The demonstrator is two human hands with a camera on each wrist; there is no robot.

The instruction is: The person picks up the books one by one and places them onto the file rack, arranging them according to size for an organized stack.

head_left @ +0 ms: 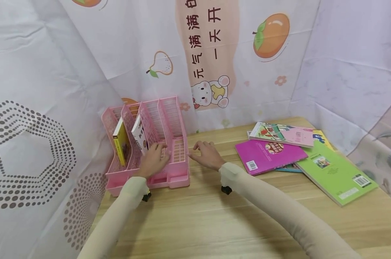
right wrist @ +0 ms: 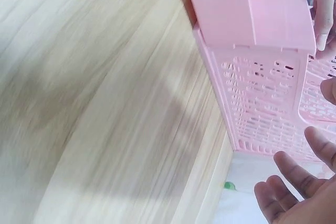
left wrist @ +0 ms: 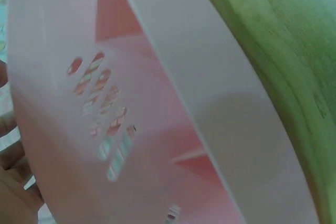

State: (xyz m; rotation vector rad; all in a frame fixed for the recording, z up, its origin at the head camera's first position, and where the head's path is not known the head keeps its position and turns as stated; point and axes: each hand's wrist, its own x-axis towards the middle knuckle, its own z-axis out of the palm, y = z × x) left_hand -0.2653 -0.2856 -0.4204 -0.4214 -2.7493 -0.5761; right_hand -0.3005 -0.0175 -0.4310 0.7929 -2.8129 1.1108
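A pink desktop file rack (head_left: 179, 171) with upright dividers stands on the table. A yellow book (head_left: 120, 142) leans in its leftmost compartment, and a white book (head_left: 139, 133) stands one compartment over. Over the rack's front, beside the white book, is my left hand (head_left: 154, 160), its fingers loosely bent with nothing seen in them; it covers the book's lower part. Just right of the rack hovers my right hand (head_left: 207, 155). In the right wrist view its fingers (right wrist: 294, 174) are spread and hold nothing, apart from the rack's side.
To the right lies a loose pile: a pink illustrated book (head_left: 292, 135), a magenta book (head_left: 263, 154), a green book (head_left: 338, 172) and a partly covered yellow one (head_left: 322, 138). Printed cloth (head_left: 247, 86) hangs behind the wooden table (head_left: 189, 223).
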